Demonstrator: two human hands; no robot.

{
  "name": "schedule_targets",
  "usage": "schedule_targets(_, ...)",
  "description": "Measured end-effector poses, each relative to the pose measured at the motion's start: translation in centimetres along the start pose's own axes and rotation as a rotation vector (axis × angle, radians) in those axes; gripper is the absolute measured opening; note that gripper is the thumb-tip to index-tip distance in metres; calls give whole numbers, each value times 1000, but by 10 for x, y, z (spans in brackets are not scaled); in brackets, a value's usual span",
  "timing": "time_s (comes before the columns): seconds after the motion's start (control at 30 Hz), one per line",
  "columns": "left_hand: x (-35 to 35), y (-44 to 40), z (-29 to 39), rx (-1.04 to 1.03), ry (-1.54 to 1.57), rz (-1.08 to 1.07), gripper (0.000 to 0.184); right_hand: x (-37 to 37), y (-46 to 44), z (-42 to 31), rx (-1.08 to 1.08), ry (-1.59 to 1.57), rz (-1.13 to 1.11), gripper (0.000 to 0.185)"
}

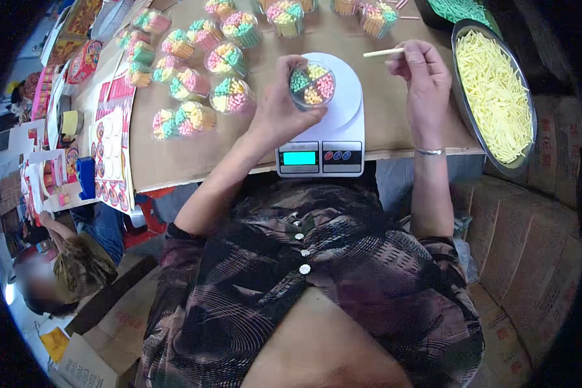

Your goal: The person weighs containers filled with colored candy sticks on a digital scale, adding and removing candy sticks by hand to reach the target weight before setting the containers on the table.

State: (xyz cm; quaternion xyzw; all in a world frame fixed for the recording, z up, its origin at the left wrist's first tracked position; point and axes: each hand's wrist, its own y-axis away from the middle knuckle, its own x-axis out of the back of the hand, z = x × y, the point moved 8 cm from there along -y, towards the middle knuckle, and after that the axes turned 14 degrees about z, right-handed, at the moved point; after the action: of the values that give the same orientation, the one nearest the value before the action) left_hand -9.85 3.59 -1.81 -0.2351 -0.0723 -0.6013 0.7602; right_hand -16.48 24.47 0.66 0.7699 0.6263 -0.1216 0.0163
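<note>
My left hand (281, 103) is wrapped round a clear plastic cup (313, 86) packed with green, pink and yellow sticks in separate sections. The cup is over the plate of a white digital kitchen scale (349, 97); whether it touches the plate is hard to tell. To the right of the scale, my right hand (423, 81) pinches a pale yellow stick (383, 52) between thumb and fingers, pointing left. A dark oval bowl (532, 132) of loose pale yellow sticks (491, 97) stands beside that hand.
Several filled cups (226, 59) stand or lie across the cardboard-covered table (174, 158). Green sticks (459, 11) fill another container at the back right. Sticker sheets (110, 155) lie left. Another person (77, 268) is at the far left. Cardboard boxes (517, 226) are stacked at right.
</note>
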Motion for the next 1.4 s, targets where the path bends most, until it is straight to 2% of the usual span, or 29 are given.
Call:
schedule_targets(0.07,8,7,6,-87,53,6,75,11,0,2,-19,-2,14,16)
schedule_targets(0.1,15,13,7,-57,49,5,75,16,3,6,-48,6,8,16)
schedule_targets(0.17,42,16,25,-267,-9,144,77,24,0,9,-39,-22,15,15)
schedule_targets(0.27,75,26,18,-188,118,235,70,30,-1,20,-103,-79,-1,15)
schedule_targets(0.33,97,32,10,-115,193,349,58,29,-3,33,-248,-165,-28,16)
schedule_targets(0.4,104,40,2,-56,217,392,45,27,-3,36,-270,-198,-48,16)
schedule_targets(0.5,106,49,-1,-45,311,383,40,21,-1,40,-334,-296,-105,16)
schedule_targets(1.03,90,54,-5,55,301,304,28,29,12,54,-441,-273,-82,17)
schedule_targets(1.17,83,55,-14,124,267,263,29,28,16,57,-482,-200,-45,15)
schedule_targets(1.2,78,54,-14,121,239,239,35,28,11,56,-450,-200,-50,15)
schedule_targets(1.27,72,47,-12,111,211,223,41,27,11,69,-536,-301,-39,14)
schedule_targets(1.33,56,37,5,-87,-37,116,62,22,19,82,-653,-403,-28,14)
schedule_targets(1.4,41,27,10,-117,-43,12,80,10,27,84,-755,-512,-47,13)
